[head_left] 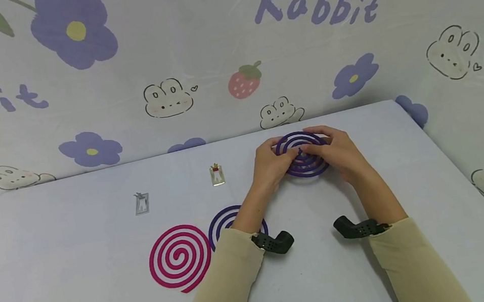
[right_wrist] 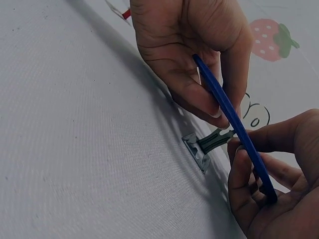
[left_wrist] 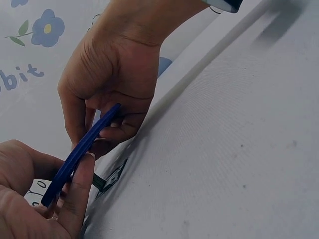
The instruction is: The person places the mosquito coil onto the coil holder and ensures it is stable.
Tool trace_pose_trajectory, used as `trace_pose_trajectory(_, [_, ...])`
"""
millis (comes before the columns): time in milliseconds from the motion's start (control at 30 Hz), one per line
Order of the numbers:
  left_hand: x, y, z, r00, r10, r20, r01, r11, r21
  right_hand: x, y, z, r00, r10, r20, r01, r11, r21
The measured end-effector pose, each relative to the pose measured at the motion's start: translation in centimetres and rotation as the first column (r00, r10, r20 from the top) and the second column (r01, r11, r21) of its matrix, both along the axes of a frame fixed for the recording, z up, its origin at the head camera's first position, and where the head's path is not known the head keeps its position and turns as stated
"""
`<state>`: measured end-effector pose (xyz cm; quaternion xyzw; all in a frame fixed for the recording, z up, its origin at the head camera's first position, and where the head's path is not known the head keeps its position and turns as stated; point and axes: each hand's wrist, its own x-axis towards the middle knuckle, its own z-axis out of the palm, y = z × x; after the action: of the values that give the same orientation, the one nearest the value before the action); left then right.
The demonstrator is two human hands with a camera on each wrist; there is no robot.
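Two grips [head_left: 269, 164] [head_left: 340, 151] pinching one blue spiral [right_wrist: 232, 117], metal stand [right_wrist: 203, 149] apparently beneath, backdrop [head_left: 207, 28] reading "Rabbit"

my head camera looks forward and down from farthest off, across the bench [head_left: 314, 284] to the patterned cloth [head_left: 195, 40] behind. the left wrist's camera [head_left: 276, 242] looks close past my left hand [left_wrist: 30, 214] toward my right hand [left_wrist: 109, 84]; the right wrist's camera [head_left: 355, 228] looks back from the other side, as near, both tilted so the bench slants. these two share the blue spiral [right_wrist: 233, 117] edge-on, which the head view sees face-on.
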<state>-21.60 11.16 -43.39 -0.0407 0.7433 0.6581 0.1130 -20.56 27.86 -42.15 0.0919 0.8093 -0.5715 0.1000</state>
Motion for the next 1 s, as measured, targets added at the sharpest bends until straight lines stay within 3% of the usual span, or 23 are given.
trace_pose_trajectory(533, [0.18, 0.08, -0.22, 0.998, 0.003, -0.055, -0.005, 0.999, -0.041, 0.05, -0.12, -0.04, 1.000, 0.007, -0.003, -0.007, 1.000, 0.004])
trace_pose_trajectory(1000, [0.10, -0.16, 0.11, 1.000, -0.024, -0.002, 0.024, 1.000, -0.005, 0.17, -0.05, 0.31, 0.998, 0.035, -0.052, -0.030, 0.995, 0.093])
